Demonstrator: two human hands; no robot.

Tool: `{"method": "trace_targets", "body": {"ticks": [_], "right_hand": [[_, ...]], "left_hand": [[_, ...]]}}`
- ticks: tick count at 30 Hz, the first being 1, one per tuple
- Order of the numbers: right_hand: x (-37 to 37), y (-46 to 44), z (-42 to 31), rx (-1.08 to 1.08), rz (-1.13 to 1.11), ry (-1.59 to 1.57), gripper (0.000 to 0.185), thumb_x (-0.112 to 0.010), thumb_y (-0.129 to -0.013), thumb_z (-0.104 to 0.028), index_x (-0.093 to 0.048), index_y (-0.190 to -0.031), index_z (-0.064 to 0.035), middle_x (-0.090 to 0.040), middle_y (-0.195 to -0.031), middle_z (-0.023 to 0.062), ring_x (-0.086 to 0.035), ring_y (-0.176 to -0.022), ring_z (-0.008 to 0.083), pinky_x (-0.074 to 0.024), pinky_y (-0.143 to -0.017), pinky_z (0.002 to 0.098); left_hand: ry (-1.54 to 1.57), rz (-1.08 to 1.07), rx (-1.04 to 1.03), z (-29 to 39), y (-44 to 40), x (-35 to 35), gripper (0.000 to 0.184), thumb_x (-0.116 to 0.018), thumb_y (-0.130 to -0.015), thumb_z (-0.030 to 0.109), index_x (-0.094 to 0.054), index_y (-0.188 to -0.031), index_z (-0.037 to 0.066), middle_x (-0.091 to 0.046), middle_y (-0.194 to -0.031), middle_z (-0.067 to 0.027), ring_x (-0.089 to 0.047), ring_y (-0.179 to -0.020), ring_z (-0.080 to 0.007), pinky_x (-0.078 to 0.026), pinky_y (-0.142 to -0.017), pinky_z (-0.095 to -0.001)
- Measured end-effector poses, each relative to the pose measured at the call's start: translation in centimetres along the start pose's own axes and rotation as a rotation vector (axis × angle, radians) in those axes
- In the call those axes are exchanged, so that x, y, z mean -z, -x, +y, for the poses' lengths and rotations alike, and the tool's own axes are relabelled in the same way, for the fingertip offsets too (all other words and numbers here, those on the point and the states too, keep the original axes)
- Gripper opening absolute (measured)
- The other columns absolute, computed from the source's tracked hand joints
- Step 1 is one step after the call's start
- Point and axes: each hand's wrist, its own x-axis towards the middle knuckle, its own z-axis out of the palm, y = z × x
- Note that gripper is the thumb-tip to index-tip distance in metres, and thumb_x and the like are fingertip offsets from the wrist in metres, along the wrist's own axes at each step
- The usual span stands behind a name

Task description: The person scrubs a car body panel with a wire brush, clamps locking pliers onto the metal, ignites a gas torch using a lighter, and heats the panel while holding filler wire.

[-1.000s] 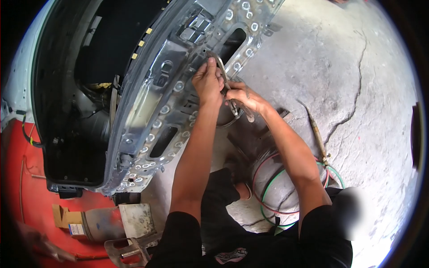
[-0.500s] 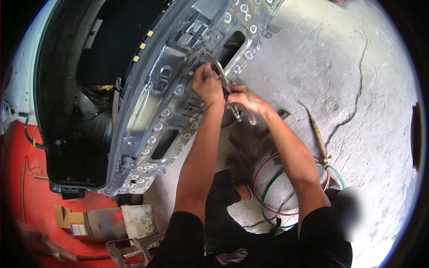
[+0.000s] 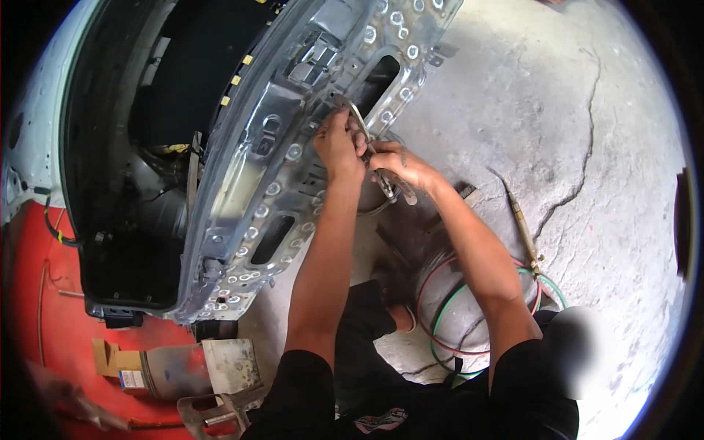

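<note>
A pair of metal locking clamp pliers lies between my hands, its curved jaw arm reaching up to the grey metal body panel. My right hand is wrapped round the clamp's handles. My left hand is closed at the upper part of the clamp, against the panel; its fingertips are partly hidden, and what it pinches is too small to make out. Round weld marks and two long oval openings show on the panel.
A torch with red and green hoses lies on the cracked concrete floor. At the lower left are a cylindrical container, a cardboard box and a metal C-shaped clamp. The open car body stands at the left.
The view has shifted slightly, so the car body sits a little further right and lower. My left hand's fingers have moved slightly at the clamp; my right hand keeps its hold.
</note>
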Motion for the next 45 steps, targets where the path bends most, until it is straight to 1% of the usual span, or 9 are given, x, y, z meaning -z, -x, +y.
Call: {"method": "trace_targets", "body": {"ticks": [3, 9, 21, 33, 36, 39, 41, 44, 45], "right_hand": [[0.2, -0.2, 0.2, -0.003, -0.006, -0.012, 0.044, -0.063, -0.083, -0.026, -0.064, -0.118, 0.0007, -0.068, -0.092, 0.008, -0.065, -0.078, 0.0157, -0.0498, -0.069, 0.0295], [0.4, -0.2, 0.1, -0.001, -0.021, 0.045, 0.043, -0.063, -0.084, -0.026, -0.064, -0.116, 0.0021, -0.067, -0.09, 0.0075, -0.066, -0.077, 0.0162, -0.0498, -0.069, 0.0295], [0.6, -0.6, -0.1, -0.017, -0.012, 0.021, 0.048, -0.067, -0.083, -0.027, -0.062, -0.12, 0.0042, -0.066, -0.088, 0.0072, -0.067, -0.076, 0.0159, -0.0523, -0.069, 0.0302], [0.9, -1.4, 0.1, -0.002, -0.016, -0.021, 0.04, -0.066, -0.084, -0.026, -0.065, -0.111, 0.0025, -0.068, -0.086, 0.0063, -0.066, -0.071, 0.0148, -0.051, -0.065, 0.0284], [1.0, -2.0, 1.1, 0.022, -0.041, -0.022, 0.038, -0.066, -0.085, -0.027, -0.067, -0.11, 0.0022, -0.069, -0.088, 0.0073, -0.066, -0.074, 0.0152, -0.0518, -0.068, 0.029], [0.8, -2.3, 1.6, 0.091, -0.017, 0.001, 0.039, -0.066, -0.085, -0.029, -0.068, -0.107, 0.0028, -0.069, -0.089, 0.0079, -0.066, -0.08, 0.0173, -0.0523, -0.074, 0.0306], [0.4, -1.3, 0.7, 0.132, 0.084, 0.054, 0.04, -0.067, -0.084, -0.031, -0.068, -0.105, 0.0032, -0.069, -0.088, 0.0078, -0.065, -0.083, 0.0185, -0.0515, -0.079, 0.0316], [0.5, -2.3, 1.5, 0.13, 0.041, 0.071, 0.042, -0.068, -0.083, -0.031, -0.068, -0.105, 0.0045, -0.068, -0.088, 0.0083, -0.062, -0.087, 0.0198, -0.0495, -0.083, 0.0326], [0.6, -2.5, 1.7, 0.132, 0.042, 0.095, 0.043, -0.069, -0.082, -0.031, -0.069, -0.106, 0.0044, -0.068, -0.089, 0.0084, -0.062, -0.087, 0.0194, -0.0493, -0.082, 0.0325]], "left_hand": [[-0.061, -0.075, -0.095, -1.1, -0.8, 0.9, 0.013, -0.062, -0.1, 0.012, -0.062, -0.09, 0.004, -0.055, -0.07, -0.0014, -0.044, -0.044, -0.0091, -0.028, -0.039, -0.0254], [-0.122, 0.036, -0.19, -1.8, -1.2, 0.2, 0.015, -0.061, -0.102, 0.014, -0.063, -0.091, 0.005, -0.054, -0.064, 0.0001, -0.043, -0.043, -0.0068, -0.027, -0.038, -0.0244], [-0.1, 0.076, -0.071, -0.9, -2.1, 0.5, 0.015, -0.061, -0.102, 0.017, -0.062, -0.092, 0.006, -0.053, -0.064, -0.0001, -0.039, -0.042, -0.0071, -0.023, -0.038, -0.0251], [-0.175, -0.074, -0.086, -0.8, -1.5, 1.6, 0.018, -0.064, -0.101, 0.017, -0.066, -0.111, 0.002, -0.057, -0.07, -0.0019, -0.04, -0.044, -0.006, -0.027, -0.037, -0.0244], [-0.273, -0.165, -0.158, -1.0, 0.2, 3.2, 0.026, -0.064, -0.101, 0.016, -0.062, -0.122, 0.001, -0.061, -0.08, -0.004, -0.051, -0.056, -0.0084, -0.037, -0.044, -0.0248], [-0.548, -0.02, -0.342, -3.6, 3.3, 6.1, 0.036, -0.064, -0.101, 0.02, -0.055, -0.131, 0.001, -0.064, -0.094, -0.0053, -0.06, -0.073, -0.0102, -0.047, -0.061, -0.024], [-0.65, -0.166, -0.358, -7.7, 3.8, 10.8, 0.063, -0.063, -0.102, 0.028, -0.034, -0.153, 0.005, -0.063, -0.121, -0.012, -0.062, -0.109, -0.0183, -0.051, -0.092, -0.0348], [-0.562, -0.295, 0.182, -7.1, 8.9, 9.4, 0.084, -0.06, -0.103, 0.04, -0.007, -0.163, 0.015, -0.046, -0.149, -0.0162, -0.047, -0.137, -0.0288, -0.039, -0.111, -0.0518], [-0.537, -0.347, 0.216, -7.3, 9.1, 9.3, 0.087, -0.059, -0.103, 0.043, -0.001, -0.163, 0.018, -0.038, -0.154, -0.0155, -0.041, -0.141, -0.0305, -0.035, -0.113, -0.055]]}}
